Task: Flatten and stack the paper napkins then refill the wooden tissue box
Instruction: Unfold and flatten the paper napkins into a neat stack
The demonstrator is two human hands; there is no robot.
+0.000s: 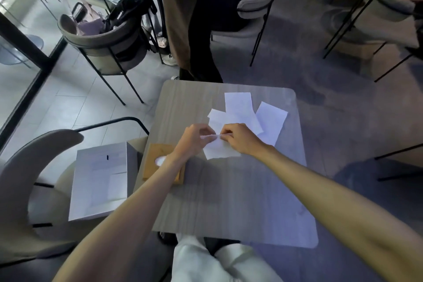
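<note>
So the napkin [219, 147] is white and creased, pinched between left hand [194, 138] and right hand [238, 138]; box [163, 163] at 8 o'clock.

Table [229, 201]: matt, pale wood-grain top. Napkins [240, 110]: thin white paper, lightly creased. Tissue box [153, 167]: tan, unvarnished-looking wood, frame centre-left.

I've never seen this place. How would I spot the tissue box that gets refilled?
Find the pale wood-grain table. At its left edge, partly under the person's left forearm, lies the flat tan wooden tissue box. Unlike the white paper napkins nearby and the bigger white cardboard box on the chair, it is brown with an oval top slot.
</note>
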